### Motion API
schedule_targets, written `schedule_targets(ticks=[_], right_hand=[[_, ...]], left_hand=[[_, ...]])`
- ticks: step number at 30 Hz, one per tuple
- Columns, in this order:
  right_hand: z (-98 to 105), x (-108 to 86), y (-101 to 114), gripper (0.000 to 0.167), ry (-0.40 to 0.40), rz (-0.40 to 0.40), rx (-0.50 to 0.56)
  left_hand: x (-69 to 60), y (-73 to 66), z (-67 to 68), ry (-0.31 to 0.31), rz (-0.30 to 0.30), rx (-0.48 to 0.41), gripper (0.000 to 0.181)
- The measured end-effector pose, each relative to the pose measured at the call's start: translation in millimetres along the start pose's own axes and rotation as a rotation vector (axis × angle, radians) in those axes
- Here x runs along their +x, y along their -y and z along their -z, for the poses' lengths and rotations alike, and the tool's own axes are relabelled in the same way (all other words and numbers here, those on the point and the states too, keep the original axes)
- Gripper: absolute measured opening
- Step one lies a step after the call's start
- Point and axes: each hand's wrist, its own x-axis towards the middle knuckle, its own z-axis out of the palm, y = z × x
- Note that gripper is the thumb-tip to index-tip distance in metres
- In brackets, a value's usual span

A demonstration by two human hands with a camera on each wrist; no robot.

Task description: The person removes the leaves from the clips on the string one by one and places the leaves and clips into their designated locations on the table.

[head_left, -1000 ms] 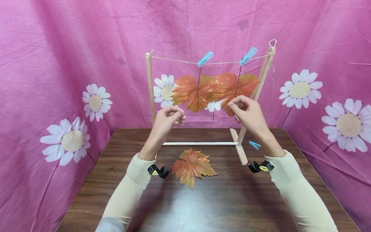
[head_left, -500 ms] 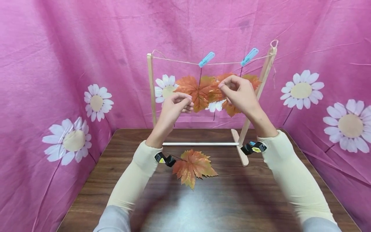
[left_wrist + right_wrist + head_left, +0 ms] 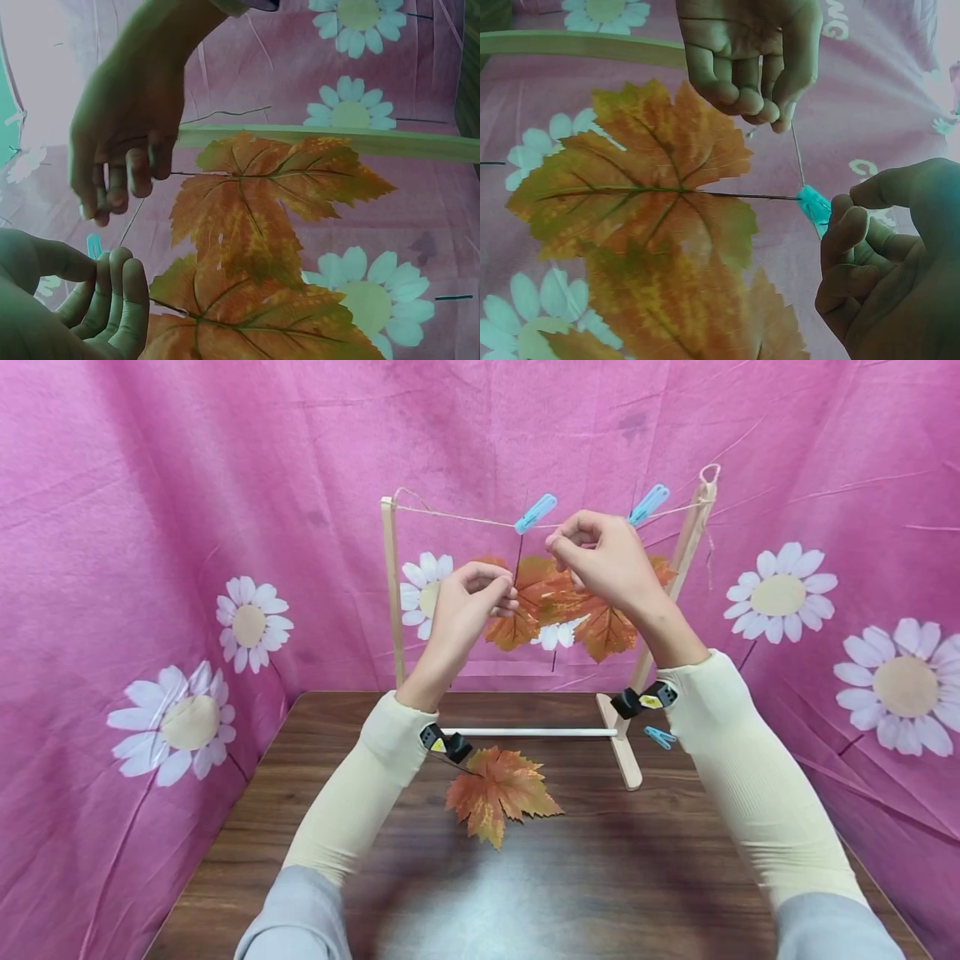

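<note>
Two orange artificial maple leaves hang by their stems from a string: the left leaf [image 3: 536, 597] from a light-blue clothespin [image 3: 537, 513], the right leaf [image 3: 606, 631] from another clothespin [image 3: 649, 504], partly hidden. My left hand [image 3: 472, 602] is in front of the left leaf, thumb and fingertips close together, holding nothing. Higher up, my right hand [image 3: 603, 560] has loosely curled fingers just right of the left clothespin. In the right wrist view those fingers overlap a clothespin [image 3: 812, 208]; contact cannot be told. A third leaf [image 3: 502, 793] lies on the table.
The string [image 3: 457, 516] spans two wooden posts [image 3: 393, 593], joined low down by a white rod [image 3: 540, 732]. A loose blue clothespin [image 3: 660, 737] lies beside the right foot [image 3: 624, 752]. Pink flowered cloth [image 3: 322, 443] surrounds the brown table [image 3: 300, 793].
Both hands have risen and moved inward, the right from the right leaf's lower part up near the string, the left in front of the left leaf. The leaves and clothespins have stayed put.
</note>
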Motion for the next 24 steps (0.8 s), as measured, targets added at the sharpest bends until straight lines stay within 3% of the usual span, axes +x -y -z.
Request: schedule_targets(ticks=[7,19,24], right_hand=[[6.4,13.3,13.9,0.019,0.02,0.004,0.026],[27.6,38.6,34.1,0.004,0.007,0.002,-0.104],[31.6,49.3,38.4,0.017,0.069,-0.042,-0.209]], left_hand=[[12.7,-9.2,-10.4,-0.043,-0.042,0.08,0.011],[32.0,-22.5,-15.3,-0.179,-0.051,0.269,0.009],[37.3,-25.0,-15.5,-0.194,-0.038,0.372,0.013]])
